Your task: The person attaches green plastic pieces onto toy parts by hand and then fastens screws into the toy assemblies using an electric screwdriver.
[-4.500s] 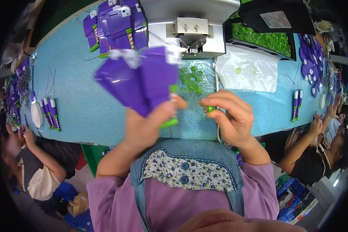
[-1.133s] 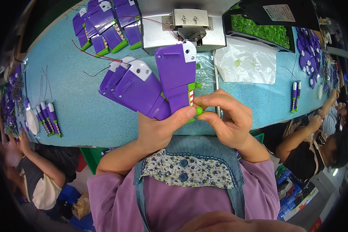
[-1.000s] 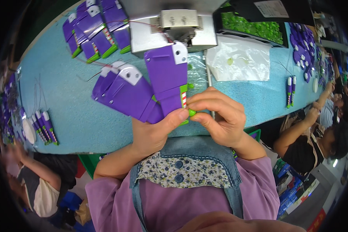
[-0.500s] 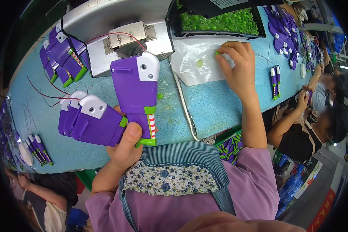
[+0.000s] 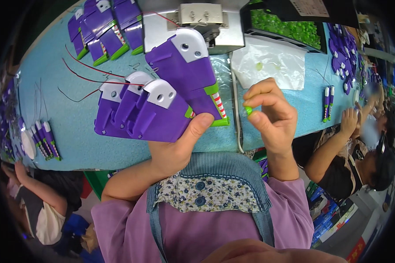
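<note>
My left hand (image 5: 173, 149) grips a fan of several purple plastic toy parts (image 5: 160, 118) by their narrow ends. Each part has a white corner piece with round holes; green trim and a red-and-white striped strip show on the one standing out from the fan. Thin red and black wires (image 5: 92, 65) trail from the bunch. My right hand (image 5: 276, 120) pinches a small shiny green bead-like piece (image 5: 249, 110) between thumb and fingers, a little to the right of the parts and apart from them.
A metal fixture (image 5: 200, 17) stands at the back, beside a black tray (image 5: 324, 41) of green pieces. A white plastic sheet (image 5: 272, 70) lies before the tray. More purple parts (image 5: 98, 22) lie at the back left. A white cable (image 5: 236, 101) crosses the blue table; people sit on both sides.
My right hand has left the plastic sheet and come nearer to me and the parts, bringing the green piece. The view has shifted; my left hand still holds the bunch.
</note>
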The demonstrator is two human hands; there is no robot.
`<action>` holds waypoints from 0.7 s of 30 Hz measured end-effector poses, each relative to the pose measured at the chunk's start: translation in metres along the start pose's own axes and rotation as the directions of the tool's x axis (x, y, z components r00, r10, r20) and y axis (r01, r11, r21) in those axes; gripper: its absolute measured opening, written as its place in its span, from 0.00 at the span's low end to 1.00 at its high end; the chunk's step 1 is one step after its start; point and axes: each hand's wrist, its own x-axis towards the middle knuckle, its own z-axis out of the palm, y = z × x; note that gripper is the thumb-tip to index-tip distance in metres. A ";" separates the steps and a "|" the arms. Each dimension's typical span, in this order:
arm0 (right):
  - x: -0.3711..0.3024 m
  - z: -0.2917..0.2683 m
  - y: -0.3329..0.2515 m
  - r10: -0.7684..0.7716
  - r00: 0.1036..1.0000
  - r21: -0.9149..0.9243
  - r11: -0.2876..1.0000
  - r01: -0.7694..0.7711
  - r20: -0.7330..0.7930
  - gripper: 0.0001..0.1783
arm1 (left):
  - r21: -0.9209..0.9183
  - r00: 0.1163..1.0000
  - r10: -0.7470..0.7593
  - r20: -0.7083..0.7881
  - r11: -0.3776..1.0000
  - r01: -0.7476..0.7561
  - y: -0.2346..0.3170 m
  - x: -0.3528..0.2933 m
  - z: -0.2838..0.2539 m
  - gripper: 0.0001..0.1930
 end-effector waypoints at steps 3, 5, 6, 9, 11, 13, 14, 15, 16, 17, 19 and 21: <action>-0.001 0.014 -0.003 0.009 0.999 -0.007 1.000 -0.009 0.037 0.09 | 0.111 0.998 0.019 0.052 0.994 -0.025 0.002 -0.003 -0.009 0.09; -0.003 0.018 -0.003 0.015 0.999 -0.029 1.000 -0.013 0.046 0.09 | 0.221 0.984 -0.013 0.178 0.975 -0.027 0.005 -0.006 -0.015 0.13; -0.003 0.019 -0.003 0.016 0.999 -0.029 0.999 -0.014 0.047 0.09 | 0.220 0.984 -0.014 0.177 0.975 -0.026 0.005 -0.006 -0.016 0.13; -0.004 0.019 -0.002 -0.043 0.997 -0.120 0.992 0.051 0.064 0.10 | 0.198 0.983 -0.018 0.181 0.980 -0.019 0.003 -0.006 -0.014 0.12; -0.008 0.020 0.002 -0.067 0.996 -0.123 0.990 0.074 0.062 0.09 | 0.206 0.987 0.046 0.156 0.975 -0.078 0.001 -0.007 -0.009 0.12; -0.015 0.025 0.006 -0.039 0.999 -0.064 0.997 0.040 0.021 0.09 | 0.187 0.992 0.052 0.113 0.980 -0.072 0.001 -0.007 -0.002 0.11; -0.016 0.027 0.007 -0.008 1.000 -0.006 1.000 0.008 -0.012 0.09 | 0.164 0.996 0.057 0.065 0.984 -0.067 0.002 -0.007 0.001 0.11; -0.016 0.028 0.007 -0.010 1.000 -0.002 1.000 0.010 -0.018 0.09 | 0.169 0.996 0.057 0.070 0.983 -0.068 0.003 -0.007 -0.001 0.11; -0.014 0.028 0.005 -0.016 1.000 -0.011 1.000 0.016 0.006 0.09 | 0.221 0.994 0.015 0.110 0.975 -0.039 0.005 -0.008 -0.006 0.12; -0.013 0.027 0.003 -0.022 0.999 -0.020 1.000 0.022 0.031 0.10 | 0.273 0.989 -0.029 0.148 0.962 -0.013 0.007 -0.008 -0.008 0.13; -0.010 0.026 -0.001 -0.055 0.997 0.018 0.998 0.054 0.050 0.10 | 0.091 0.995 -0.038 0.093 0.995 0.029 0.003 -0.015 -0.010 0.14; -0.008 0.024 -0.002 -0.090 0.994 0.053 0.995 0.086 0.068 0.10 | -0.061 0.992 -0.069 0.108 0.995 0.076 0.002 -0.019 -0.017 0.22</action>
